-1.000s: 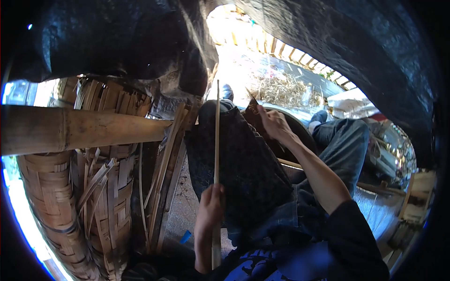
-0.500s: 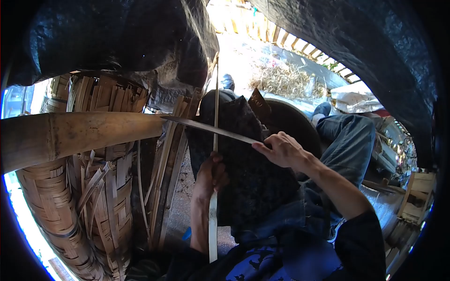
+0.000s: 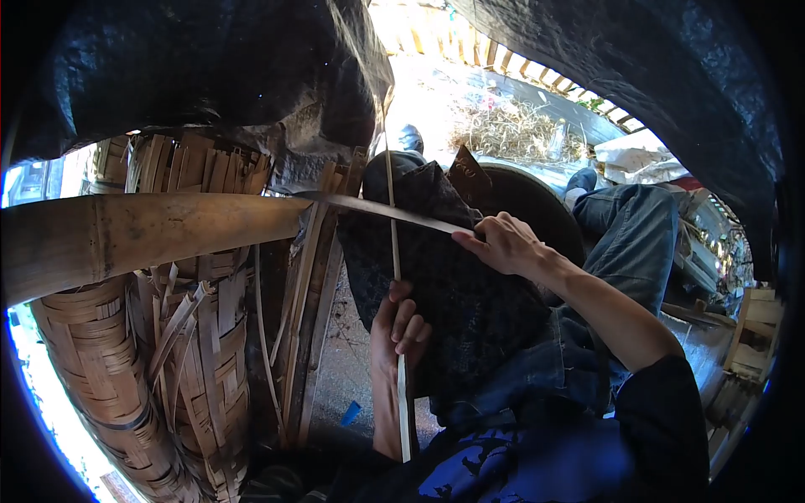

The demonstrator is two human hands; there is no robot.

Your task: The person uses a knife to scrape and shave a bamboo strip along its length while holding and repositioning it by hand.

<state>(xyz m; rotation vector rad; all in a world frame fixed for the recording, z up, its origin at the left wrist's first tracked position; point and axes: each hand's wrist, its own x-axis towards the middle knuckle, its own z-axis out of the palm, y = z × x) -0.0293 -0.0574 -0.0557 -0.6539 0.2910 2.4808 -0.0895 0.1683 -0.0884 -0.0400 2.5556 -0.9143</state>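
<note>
My left hand is closed around a long, thin bamboo strip, which runs from near my body up past my knee. In my right hand is a knife; the fingers wrap its handle and hide it. The long narrow blade lies across the strip, above my left hand, with its tip pointing left. That tip appears beside the end of a thick bamboo pole; I cannot tell whether they touch. A dark cloth covers my lap beneath both hands.
Woven bamboo baskets stand at the left, holding split bamboo pieces. Upright bamboo slats lean beside my leg. A dark round container sits between my legs. Black sheeting hangs overhead. A wooden crate is at the right.
My left hand has moved down toward my body and slightly right, its fingers still around the strip. The knife stays across the strip in my right hand. The view has shifted slightly.
</note>
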